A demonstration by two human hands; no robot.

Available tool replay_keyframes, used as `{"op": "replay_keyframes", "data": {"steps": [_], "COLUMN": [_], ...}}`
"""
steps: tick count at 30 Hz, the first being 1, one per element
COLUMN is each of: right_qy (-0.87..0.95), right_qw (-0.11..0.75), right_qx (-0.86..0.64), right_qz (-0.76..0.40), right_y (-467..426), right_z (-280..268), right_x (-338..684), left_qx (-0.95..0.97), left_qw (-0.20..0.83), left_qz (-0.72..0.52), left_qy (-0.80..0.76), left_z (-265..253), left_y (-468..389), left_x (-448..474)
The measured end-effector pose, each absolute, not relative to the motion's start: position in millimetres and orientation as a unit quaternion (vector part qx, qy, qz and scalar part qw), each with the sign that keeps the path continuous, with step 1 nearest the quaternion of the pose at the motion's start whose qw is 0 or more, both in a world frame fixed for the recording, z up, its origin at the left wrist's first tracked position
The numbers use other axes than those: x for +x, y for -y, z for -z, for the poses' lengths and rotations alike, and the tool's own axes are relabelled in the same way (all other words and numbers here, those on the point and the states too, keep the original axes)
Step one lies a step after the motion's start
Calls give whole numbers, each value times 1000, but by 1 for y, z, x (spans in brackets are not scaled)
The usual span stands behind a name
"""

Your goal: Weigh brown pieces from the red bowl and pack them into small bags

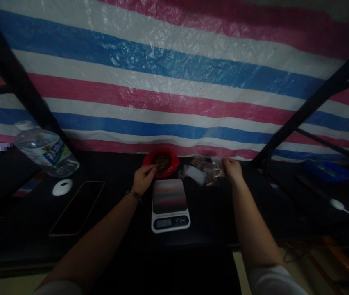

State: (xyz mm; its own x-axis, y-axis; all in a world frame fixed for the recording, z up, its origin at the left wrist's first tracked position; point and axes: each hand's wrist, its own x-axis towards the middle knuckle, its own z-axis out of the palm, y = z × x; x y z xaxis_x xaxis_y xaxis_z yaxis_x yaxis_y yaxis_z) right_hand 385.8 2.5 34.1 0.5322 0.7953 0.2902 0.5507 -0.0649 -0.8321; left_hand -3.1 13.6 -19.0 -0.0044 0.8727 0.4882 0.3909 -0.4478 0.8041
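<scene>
Bare forearms (256, 221) nearest, reaching across a black table (214, 219). Left to right from where I stand: labelled clear bottle (44, 149); white oval object (62, 187); dark phone (78, 208); left hand (143, 179), thumb and fingertips pressed together at a red bowl (175, 164) of brown bits (162, 161), anything pinched too small to tell; white scale (170, 198), just nearer than the bowl; small clear bags (217, 170); right hand (232, 169) at their right edge, finger closure I cannot tell.

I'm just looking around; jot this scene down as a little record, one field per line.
Left hand: at the near-left rim of the red bowl
Bowl contents: small brown bits
Right hand: at the clear bags, grip unclear
Scale: white-framed, nearer the person than the bowl
Left side: phone, white oval object, bottle
Backdrop: striped sheet
</scene>
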Motion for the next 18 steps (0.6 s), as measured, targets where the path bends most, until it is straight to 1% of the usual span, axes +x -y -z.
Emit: {"op": "replay_keyframes", "data": {"steps": [2,3,5,8,10,15,18], "right_qy": [494,508,557,678,755,812,813], "right_qw": [424,413,426,420,368,284,263], "right_qx": [-755,-754,-713,-593,-520,-479,-487], "right_qz": [-81,-54,-28,-110,-158,-174,-183], "right_y": [-6,-6,-4,-1,-1,-11,-17], "right_z": [-25,-20,-12,-2,1,8,10], "right_x": [389,385,370,333,307,263,258], "left_qx": [670,670,673,697,729,815,800], "left_qw": [220,216,207,192,174,125,90], "left_qz": [-522,-520,-516,-494,-463,-357,-347], "left_qy": [-480,-483,-487,-482,-472,-439,-481], "left_z": [20,20,21,20,17,10,13], "left_y": [-15,-16,-18,-23,-27,-39,-51], "left_x": [-5,-6,-9,-9,-6,2,-3]}}
